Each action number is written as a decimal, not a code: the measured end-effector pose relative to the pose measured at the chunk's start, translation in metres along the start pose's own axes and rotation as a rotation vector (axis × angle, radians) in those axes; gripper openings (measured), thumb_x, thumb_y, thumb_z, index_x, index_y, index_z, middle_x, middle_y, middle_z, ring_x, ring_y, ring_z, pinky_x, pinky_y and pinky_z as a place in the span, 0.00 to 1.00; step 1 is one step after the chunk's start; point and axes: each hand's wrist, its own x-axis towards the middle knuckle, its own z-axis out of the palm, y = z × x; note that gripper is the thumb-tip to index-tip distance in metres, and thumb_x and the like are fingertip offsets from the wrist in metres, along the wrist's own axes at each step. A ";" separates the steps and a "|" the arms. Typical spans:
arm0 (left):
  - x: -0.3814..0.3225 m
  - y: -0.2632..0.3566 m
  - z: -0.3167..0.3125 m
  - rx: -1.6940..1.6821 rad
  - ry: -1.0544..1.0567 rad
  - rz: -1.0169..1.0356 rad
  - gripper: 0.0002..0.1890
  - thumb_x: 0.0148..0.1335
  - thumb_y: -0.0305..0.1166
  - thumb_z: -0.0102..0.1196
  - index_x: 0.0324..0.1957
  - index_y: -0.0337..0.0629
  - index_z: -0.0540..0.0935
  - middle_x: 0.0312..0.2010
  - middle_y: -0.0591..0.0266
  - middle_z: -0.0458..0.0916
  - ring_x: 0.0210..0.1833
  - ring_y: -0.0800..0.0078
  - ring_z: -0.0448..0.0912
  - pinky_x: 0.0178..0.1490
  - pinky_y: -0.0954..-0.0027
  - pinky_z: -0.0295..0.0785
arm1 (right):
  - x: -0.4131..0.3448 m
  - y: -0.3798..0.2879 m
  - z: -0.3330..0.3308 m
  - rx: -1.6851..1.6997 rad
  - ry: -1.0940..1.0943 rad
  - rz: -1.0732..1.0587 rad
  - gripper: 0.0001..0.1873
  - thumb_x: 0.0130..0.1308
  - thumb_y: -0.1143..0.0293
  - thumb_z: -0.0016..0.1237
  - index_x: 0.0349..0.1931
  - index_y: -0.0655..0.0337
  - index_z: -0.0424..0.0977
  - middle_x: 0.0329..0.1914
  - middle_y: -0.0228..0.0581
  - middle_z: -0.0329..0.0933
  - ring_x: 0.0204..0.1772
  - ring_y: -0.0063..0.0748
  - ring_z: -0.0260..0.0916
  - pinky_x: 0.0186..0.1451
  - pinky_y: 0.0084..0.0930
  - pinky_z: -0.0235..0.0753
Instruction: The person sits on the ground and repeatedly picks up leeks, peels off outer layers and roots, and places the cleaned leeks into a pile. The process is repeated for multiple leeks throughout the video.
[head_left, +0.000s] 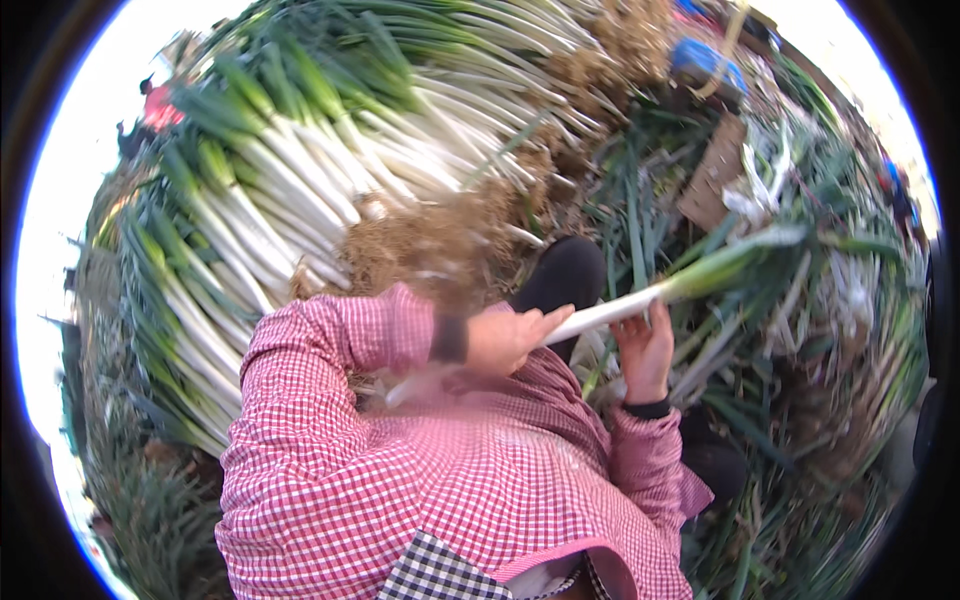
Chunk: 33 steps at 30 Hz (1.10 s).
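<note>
A single leek or large Welsh onion (607, 311) lies across my two hands in front of my lap, its white stalk to the left and its green leaves to the right. My left hand (501, 341) is at the lower end of the white stalk, fingers stretched along it; the root end is hidden there. Farther up, near where the white turns green, my right hand (643, 349) holds the stalk from below between thumb and fingers. Brown roots (420, 244) of the piled stalks, partly blurred, lie just beyond my left sleeve.
Rows of leeks or large Welsh onions (300, 161) are heaped at the left and ahead. Loose green leaves (637, 202), a piece of brown cardboard (716, 172) and a blue plastic-wrapped item (705, 64) lie ahead right. More leaf scraps (840, 292) cover the right side. My dark knee (566, 270) rises behind the stalk.
</note>
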 end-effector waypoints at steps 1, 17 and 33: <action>-0.017 -0.007 0.006 -0.012 0.109 0.044 0.41 0.51 0.22 0.46 0.67 0.48 0.43 0.36 0.45 0.72 0.35 0.55 0.76 0.39 0.62 0.72 | -0.006 0.016 0.013 -0.141 0.103 -0.015 0.14 0.65 0.61 0.41 0.48 0.53 0.62 0.40 0.34 0.70 0.41 0.27 0.70 0.46 0.35 0.72; -0.136 -0.115 -0.058 -0.804 1.504 0.230 0.35 0.58 0.21 0.39 0.66 0.44 0.42 0.56 0.46 0.61 0.28 0.74 0.73 0.26 0.79 0.75 | -0.020 0.083 0.303 -0.958 -1.114 -0.275 0.40 0.60 0.69 0.50 0.67 0.59 0.39 0.62 0.52 0.57 0.58 0.38 0.62 0.55 0.30 0.68; -0.198 -0.351 -0.153 0.870 1.007 -1.612 0.32 0.56 0.43 0.52 0.61 0.45 0.60 0.58 0.43 0.63 0.61 0.50 0.62 0.61 0.56 0.59 | 0.092 -0.075 -0.043 -1.689 -0.043 -0.238 0.18 0.57 0.60 0.48 0.39 0.66 0.73 0.37 0.54 0.75 0.43 0.49 0.73 0.45 0.37 0.72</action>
